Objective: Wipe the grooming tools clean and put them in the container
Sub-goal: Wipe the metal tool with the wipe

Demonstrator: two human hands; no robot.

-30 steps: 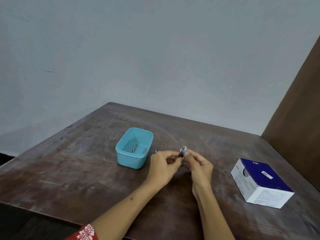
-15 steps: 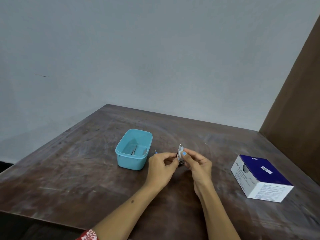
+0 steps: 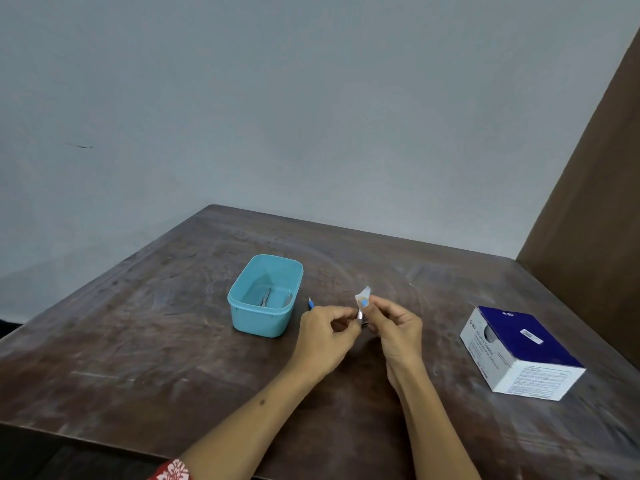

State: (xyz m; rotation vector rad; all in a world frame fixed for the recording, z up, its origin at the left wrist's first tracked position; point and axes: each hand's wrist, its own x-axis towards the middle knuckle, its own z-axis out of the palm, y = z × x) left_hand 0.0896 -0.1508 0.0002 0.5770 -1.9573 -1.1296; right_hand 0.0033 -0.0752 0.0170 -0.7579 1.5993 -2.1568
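My left hand (image 3: 327,332) pinches a small metal grooming tool (image 3: 361,317) above the table's middle. My right hand (image 3: 394,325) pinches a small white wipe (image 3: 363,295) against that tool, so most of the tool is hidden by fingers. A turquoise plastic container (image 3: 265,315) stands just left of my hands, with a thin metal tool (image 3: 266,298) lying on its floor. Behind my left hand a blue-handled tool (image 3: 310,302) lies on the table, only its tip showing.
A blue and white box of alcohol swabs (image 3: 519,353) sits at the right on the dark wooden table (image 3: 138,341). A brown panel (image 3: 595,202) rises at the right edge, and a pale wall stands behind the table.
The wipe in my right hand has shifted up along the tool while both hands stayed together in the same spot. The view has moved slightly.
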